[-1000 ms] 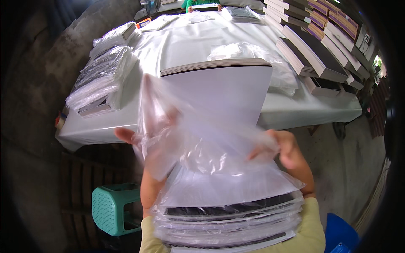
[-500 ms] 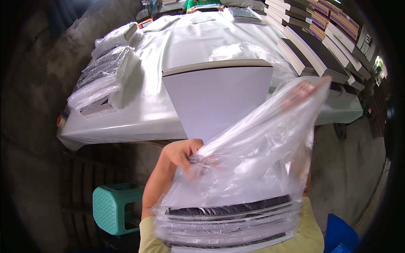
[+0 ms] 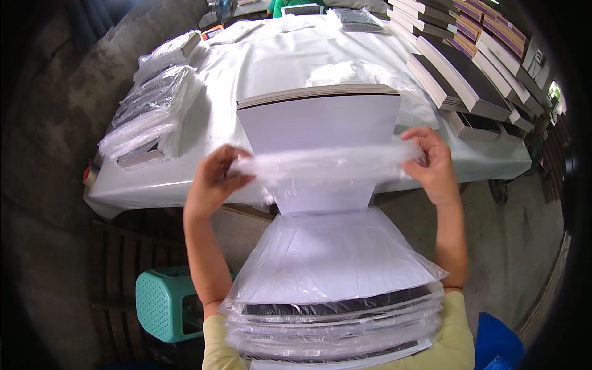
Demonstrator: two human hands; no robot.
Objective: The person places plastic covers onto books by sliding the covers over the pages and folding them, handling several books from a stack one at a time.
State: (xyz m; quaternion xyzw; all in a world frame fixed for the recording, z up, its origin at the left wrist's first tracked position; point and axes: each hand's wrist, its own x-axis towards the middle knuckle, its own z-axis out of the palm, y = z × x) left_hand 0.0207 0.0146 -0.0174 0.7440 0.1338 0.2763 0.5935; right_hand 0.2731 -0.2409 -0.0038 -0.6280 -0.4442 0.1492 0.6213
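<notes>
Between my two raised hands stretches a clear plastic bag (image 3: 333, 163), blurred by motion. My left hand (image 3: 222, 172) pinches its left end and my right hand (image 3: 430, 161) its right end. Behind the bag stands a thick stack of white boards (image 3: 317, 120) with a dark line near its top edge, leaning upright at the table's near side. Against my body rests a pile of flat packs in clear plastic (image 3: 342, 311), with white and black layers. A white sheet under clear film (image 3: 339, 253) tops this pile.
Plastic-wrapped packs (image 3: 148, 111) are piled on the left of the white-covered table (image 3: 216, 123). Loose clear bags (image 3: 364, 74) lie behind the boards. Black-and-white board stacks (image 3: 462, 77) stand at the right. A green stool (image 3: 163, 305) is at lower left; a person in green (image 3: 280, 7) sits opposite.
The bag, earlier spread diagonally over the boards and the pile, is now gathered in a level band. My left hand moved up and left; my right hand came down.
</notes>
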